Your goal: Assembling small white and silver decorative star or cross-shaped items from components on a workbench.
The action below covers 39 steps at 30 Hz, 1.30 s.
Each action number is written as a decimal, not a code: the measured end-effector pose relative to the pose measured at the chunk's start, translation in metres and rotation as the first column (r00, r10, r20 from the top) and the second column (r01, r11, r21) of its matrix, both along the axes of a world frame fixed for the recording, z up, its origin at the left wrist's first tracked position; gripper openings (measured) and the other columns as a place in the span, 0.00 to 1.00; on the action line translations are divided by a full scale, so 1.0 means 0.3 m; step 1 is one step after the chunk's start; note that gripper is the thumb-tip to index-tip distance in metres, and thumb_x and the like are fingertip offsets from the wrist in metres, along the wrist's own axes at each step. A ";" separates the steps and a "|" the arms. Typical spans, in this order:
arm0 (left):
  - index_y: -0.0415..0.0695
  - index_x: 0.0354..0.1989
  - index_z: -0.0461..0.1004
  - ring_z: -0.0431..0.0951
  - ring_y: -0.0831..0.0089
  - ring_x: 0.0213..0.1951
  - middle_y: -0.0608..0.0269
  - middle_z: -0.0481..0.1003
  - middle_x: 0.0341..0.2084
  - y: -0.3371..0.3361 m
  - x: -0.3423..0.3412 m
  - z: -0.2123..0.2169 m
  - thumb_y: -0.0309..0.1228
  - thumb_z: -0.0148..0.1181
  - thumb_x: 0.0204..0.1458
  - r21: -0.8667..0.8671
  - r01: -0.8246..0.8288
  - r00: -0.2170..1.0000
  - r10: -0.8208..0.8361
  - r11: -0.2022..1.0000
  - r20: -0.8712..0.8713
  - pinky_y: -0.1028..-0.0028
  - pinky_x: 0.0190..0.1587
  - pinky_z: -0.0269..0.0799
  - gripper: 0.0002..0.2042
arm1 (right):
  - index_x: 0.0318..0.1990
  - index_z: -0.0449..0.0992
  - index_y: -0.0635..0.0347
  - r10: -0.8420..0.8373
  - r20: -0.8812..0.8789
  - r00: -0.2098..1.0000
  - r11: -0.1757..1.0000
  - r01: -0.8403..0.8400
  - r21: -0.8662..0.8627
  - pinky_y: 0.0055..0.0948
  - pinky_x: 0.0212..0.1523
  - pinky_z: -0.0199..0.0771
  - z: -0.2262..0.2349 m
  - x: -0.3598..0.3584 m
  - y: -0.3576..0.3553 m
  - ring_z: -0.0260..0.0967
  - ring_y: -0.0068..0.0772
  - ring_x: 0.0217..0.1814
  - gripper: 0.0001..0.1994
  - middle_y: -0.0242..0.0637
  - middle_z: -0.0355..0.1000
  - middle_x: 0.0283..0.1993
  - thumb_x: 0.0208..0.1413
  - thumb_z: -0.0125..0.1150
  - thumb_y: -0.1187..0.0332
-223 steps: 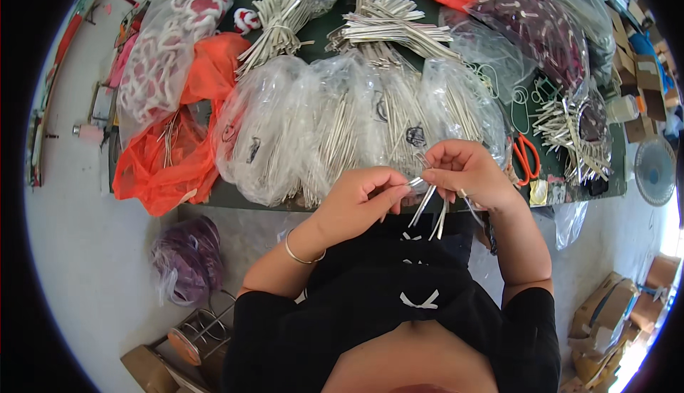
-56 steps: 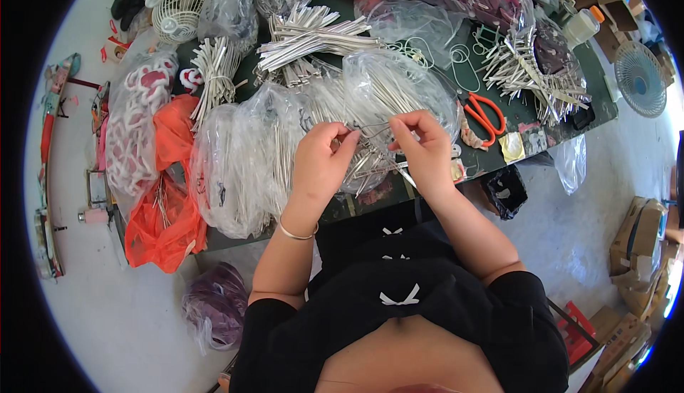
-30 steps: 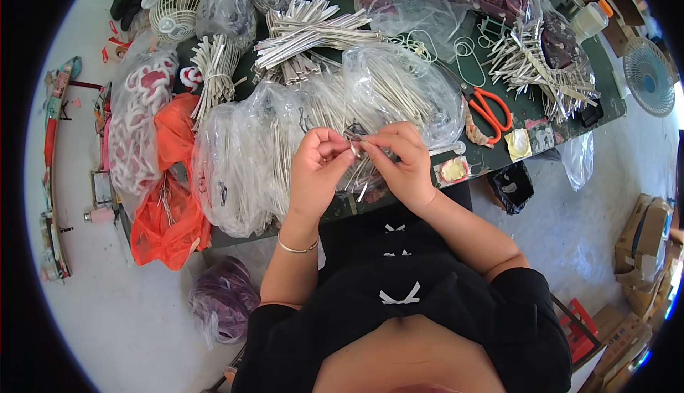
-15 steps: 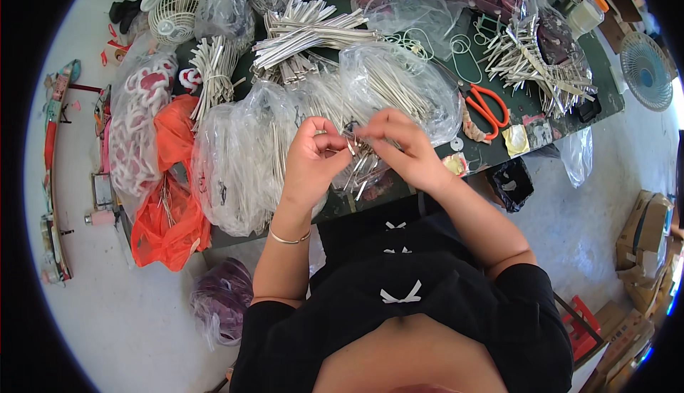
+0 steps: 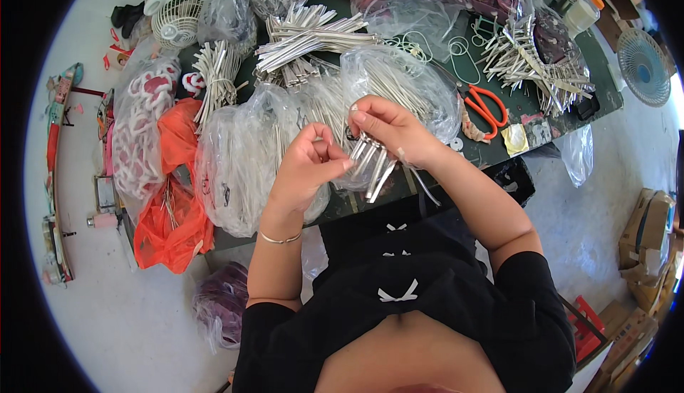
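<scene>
Above the near edge of the table, my right hand (image 5: pixel 393 131) is closed round a small bunch of shiny silver strips (image 5: pixel 372 161), whose loose ends hang down below the fingers. One thin strip trails off toward the lower right. Close beside the bunch, on its left, my left hand (image 5: pixel 305 168) has its fingers curled and its thumb stretched toward the strips. Whatever lies between that thumb and the fingers is too small to make out. Under both hands are clear plastic bags (image 5: pixel 246 151) filled with long silver strips.
Orange-handled scissors (image 5: pixel 487 111) lie right of the hands. Loose strip bundles (image 5: pixel 310 40) are piled behind, and another tied bundle (image 5: pixel 214 79) stands left. A red plastic bag (image 5: pixel 171 233) hangs over the left table edge. A black bin (image 5: pixel 519 179) sits by the near right edge.
My right hand has turned and lifted slightly, so the silver bunch now shows hanging from it. My left hand has drawn slightly left and down, away from the right fingers.
</scene>
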<state>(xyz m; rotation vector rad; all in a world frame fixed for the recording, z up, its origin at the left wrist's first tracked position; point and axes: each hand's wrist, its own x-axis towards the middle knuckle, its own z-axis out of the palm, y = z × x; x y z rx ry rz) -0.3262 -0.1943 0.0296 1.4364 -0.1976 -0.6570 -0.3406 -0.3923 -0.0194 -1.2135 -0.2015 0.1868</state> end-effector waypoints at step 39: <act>0.36 0.35 0.73 0.73 0.83 0.29 0.67 0.75 0.27 -0.073 -0.032 -0.041 0.23 0.58 0.55 -0.019 -0.020 0.984 0.023 1.000 0.176 0.82 0.33 0.68 0.04 | 0.38 0.73 0.65 -0.198 0.018 0.980 0.959 0.197 -0.205 0.16 0.29 0.69 0.098 -0.073 -0.001 0.69 0.18 0.30 0.05 0.33 0.70 0.34 0.56 0.60 0.74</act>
